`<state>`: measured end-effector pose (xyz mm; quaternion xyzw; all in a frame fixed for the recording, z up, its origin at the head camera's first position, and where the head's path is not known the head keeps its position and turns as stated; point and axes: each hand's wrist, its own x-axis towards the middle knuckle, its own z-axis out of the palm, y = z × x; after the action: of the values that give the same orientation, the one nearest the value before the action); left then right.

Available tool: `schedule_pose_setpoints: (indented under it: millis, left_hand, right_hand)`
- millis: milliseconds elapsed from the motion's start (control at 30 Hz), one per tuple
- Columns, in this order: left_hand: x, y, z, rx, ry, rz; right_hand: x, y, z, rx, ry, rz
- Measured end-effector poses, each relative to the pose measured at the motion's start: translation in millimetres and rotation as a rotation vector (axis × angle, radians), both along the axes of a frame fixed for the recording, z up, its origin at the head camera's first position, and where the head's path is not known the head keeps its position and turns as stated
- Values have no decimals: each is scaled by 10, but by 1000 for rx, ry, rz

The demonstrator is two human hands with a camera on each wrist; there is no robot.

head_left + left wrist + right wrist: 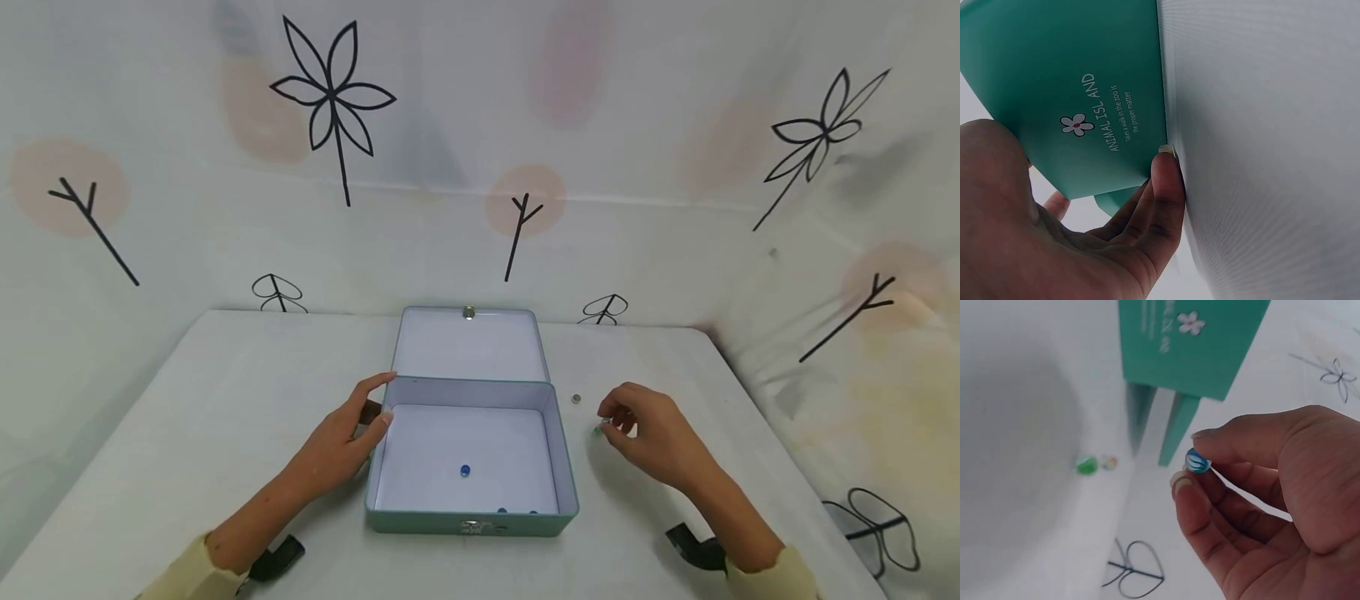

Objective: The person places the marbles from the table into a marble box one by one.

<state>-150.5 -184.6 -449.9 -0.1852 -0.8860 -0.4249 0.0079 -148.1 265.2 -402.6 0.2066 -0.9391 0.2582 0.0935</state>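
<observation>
An open green metal box (472, 523) with a white inside stands on the table, its lid (471, 343) tipped back. A blue marble (465, 471) lies on the box floor, and two more show partly behind the front wall. My left hand (337, 442) holds the box's left side, thumb at the rim and the other fingers along the outer wall. To the right of the box, my right hand (654, 429) pinches a blue-and-white marble (1197, 461) between thumb and fingertips. On the table nearby lie a green marble (1087, 465) and a pale marble (576, 398).
The table (225, 383) has a white cover. Behind it and at the right hangs white cloth (450, 242) printed with black leaf drawings. A latch (472, 527) sits on the box front, and a clasp (468, 312) on the lid's far edge.
</observation>
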Motion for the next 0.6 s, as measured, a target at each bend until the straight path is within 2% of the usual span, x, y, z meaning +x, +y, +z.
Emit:
schedule_pose_setpoints:
  millis: [267,600]
  left_hand:
    - [-6,-3,-17,2,-7,4]
    - [-9,2,-18,8,0,-2]
  right_hand:
    - [185,-247,137,-69,111,85]
    - [339,-478,128,-109,121,183]
